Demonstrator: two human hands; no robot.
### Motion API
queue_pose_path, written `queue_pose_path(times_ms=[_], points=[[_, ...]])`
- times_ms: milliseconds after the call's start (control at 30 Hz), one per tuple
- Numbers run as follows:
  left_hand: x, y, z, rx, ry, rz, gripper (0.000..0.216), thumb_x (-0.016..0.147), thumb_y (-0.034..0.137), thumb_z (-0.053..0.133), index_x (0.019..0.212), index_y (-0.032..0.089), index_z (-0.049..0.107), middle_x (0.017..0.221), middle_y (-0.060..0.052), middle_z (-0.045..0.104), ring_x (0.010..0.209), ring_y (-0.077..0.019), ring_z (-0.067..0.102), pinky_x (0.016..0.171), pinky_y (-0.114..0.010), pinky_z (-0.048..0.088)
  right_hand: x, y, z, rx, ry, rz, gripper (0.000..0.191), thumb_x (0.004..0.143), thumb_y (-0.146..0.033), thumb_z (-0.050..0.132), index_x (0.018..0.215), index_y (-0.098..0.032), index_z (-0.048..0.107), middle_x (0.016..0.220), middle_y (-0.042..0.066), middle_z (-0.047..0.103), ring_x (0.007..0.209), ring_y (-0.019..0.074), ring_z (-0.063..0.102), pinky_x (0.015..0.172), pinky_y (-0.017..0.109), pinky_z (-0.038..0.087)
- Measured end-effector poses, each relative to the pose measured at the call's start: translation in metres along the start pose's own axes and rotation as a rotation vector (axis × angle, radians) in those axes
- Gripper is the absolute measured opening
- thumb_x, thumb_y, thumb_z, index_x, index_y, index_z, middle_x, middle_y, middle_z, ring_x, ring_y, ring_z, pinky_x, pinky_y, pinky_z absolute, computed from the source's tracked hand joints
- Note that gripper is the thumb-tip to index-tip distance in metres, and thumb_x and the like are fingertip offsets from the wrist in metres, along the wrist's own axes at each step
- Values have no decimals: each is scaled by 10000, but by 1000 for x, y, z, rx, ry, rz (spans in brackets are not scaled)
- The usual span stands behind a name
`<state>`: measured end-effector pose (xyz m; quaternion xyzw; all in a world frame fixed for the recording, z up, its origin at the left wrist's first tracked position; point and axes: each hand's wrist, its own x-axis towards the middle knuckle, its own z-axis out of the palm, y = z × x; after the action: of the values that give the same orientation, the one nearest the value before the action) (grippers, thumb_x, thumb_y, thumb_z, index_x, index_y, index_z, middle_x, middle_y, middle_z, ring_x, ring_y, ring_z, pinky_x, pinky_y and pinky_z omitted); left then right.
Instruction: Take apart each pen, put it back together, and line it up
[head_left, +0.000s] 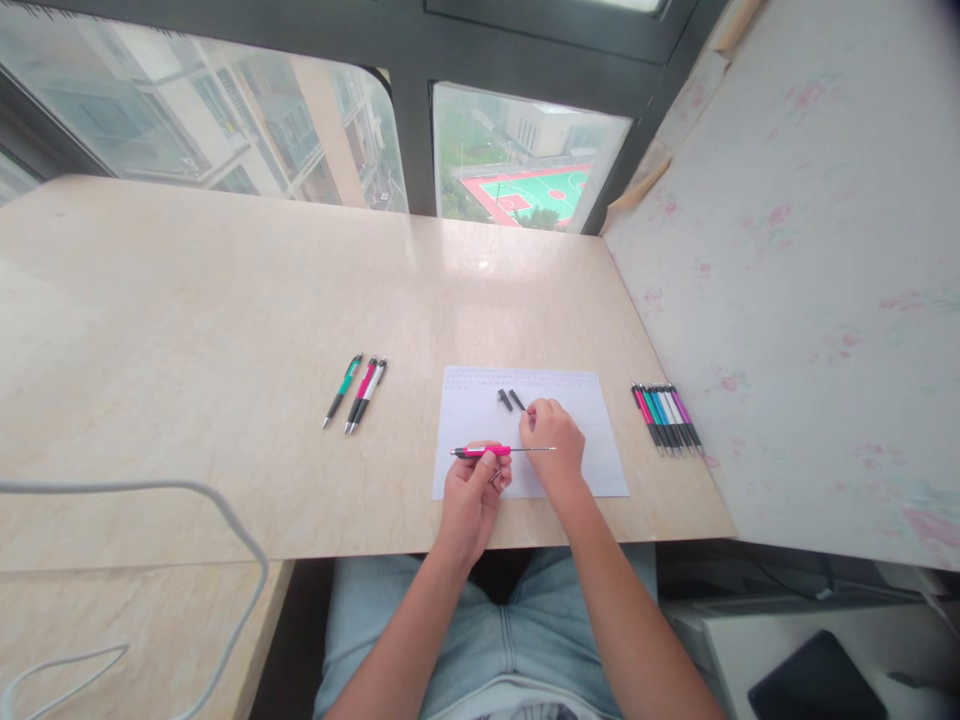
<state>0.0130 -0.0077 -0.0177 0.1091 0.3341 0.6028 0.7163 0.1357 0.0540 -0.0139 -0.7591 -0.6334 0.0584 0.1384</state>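
Observation:
My left hand (pixel 474 488) is closed round a pink pen barrel (pixel 484 451), held level over a white sheet of paper (pixel 600 470). My right hand (pixel 553 440) pinches the thin ink refill (pixel 534 450) that sticks out of the barrel's right end. Two small black pen parts (pixel 510 400) lie on the paper just beyond my hands.
Three pens (pixel 358 391) lie together on the beige tabletop (pixel 225 330) to the left. A row of several pens (pixel 667 417) lies at the right, near the table edge. A white cable (pixel 187 490) loops at the lower left. Windows run along the far side.

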Motion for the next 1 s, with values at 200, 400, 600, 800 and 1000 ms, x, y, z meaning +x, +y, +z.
queue_pose_path(times_ms=[200,400,600,800,1000], points=[[0,0,0,8,11,-8,204,767,268,801,905,136,727,815,-54,677,701,-97,576,643,-215,463,-1,22,-5,168,57,40,153,916,-249,499,851,-194,625,818,56,684,701,182,590,575,276,305],[2,-1,-1,10,16,0,201,765,256,801,913,142,727,825,-52,682,714,-98,579,637,-212,463,-14,56,-9,395,112,68,171,895,-308,516,817,-203,627,726,27,679,650,176,616,653,293,420],[2,-1,-2,18,30,-12,197,763,252,800,908,140,726,828,-60,683,726,-106,591,632,-213,469,-8,56,-4,304,132,-50,222,905,-279,500,1019,-181,664,872,67,688,745,196,614,735,327,453],[0,1,1,18,37,-11,221,752,256,811,919,144,718,800,-49,672,706,-99,579,643,-212,467,16,43,4,164,124,-77,217,917,-268,504,981,-198,699,982,108,655,959,256,581,776,346,452],[0,1,0,32,34,-2,201,760,249,806,908,140,723,809,-47,676,706,-94,575,641,-209,462,8,49,1,397,100,-40,197,913,-289,495,916,-188,664,950,103,699,880,234,626,788,351,470]])
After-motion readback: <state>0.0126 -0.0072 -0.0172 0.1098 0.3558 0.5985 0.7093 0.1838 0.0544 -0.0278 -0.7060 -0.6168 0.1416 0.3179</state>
